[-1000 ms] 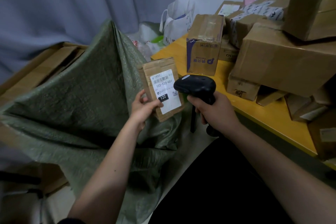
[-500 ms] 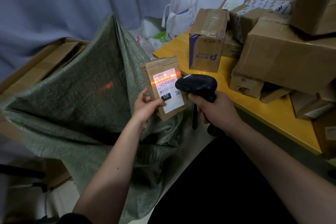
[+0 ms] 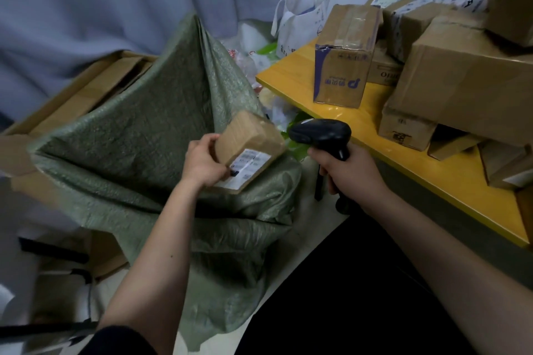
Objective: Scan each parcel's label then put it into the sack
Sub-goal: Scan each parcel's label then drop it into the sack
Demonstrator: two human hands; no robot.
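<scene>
Being gripped by the left hand, a small brown parcel is being held tilted over the open green sack, its white label facing up. A black scanner is being clasped by the right hand, just beside the parcel. Cardboard boxes are being carried by the yellow counter.

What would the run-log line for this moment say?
left hand: holds parcel over sack | right hand: grips scanner
</scene>
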